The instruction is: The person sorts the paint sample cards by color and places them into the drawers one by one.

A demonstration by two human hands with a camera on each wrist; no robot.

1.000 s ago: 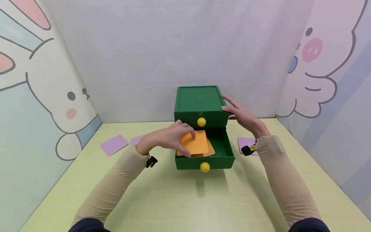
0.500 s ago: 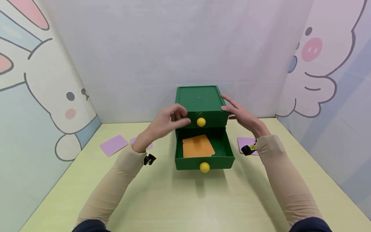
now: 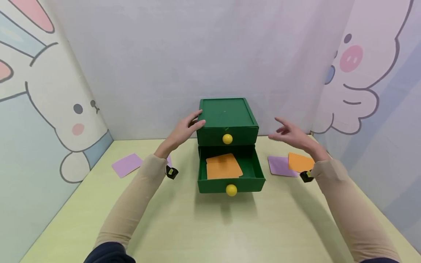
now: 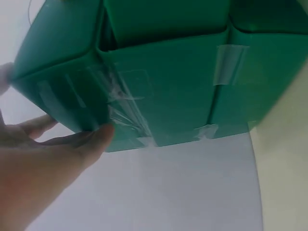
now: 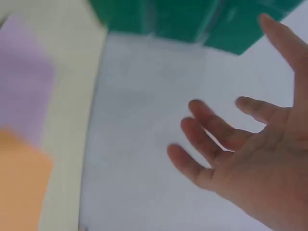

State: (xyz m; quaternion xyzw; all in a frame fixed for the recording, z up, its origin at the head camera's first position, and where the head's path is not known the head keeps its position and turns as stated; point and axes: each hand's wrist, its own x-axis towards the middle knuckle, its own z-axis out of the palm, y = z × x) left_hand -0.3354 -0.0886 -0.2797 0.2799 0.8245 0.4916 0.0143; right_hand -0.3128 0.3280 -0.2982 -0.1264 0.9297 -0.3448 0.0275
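Note:
A green drawer cabinet stands at the table's back, its lower drawer pulled out. Orange cards lie overlapping inside that drawer. My left hand touches the cabinet's upper left edge, fingers extended; the left wrist view shows the fingertips against the green side wall, which has clear tape on it. To the cabinet's right, apart from it, my right hand hovers with loosely spread fingers and nothing in it. Below it an orange card overlaps a purple card on the table.
Another purple card lies at the table's left, and a further one is mostly hidden behind my left wrist. Yellow round knobs stick out from both drawer fronts. Walls with cartoon animals enclose the table.
My left hand has let go of an orange card in the lower drawer and moved up to the cabinet's left edge. My right hand has left the cabinet's right edge and moved right.

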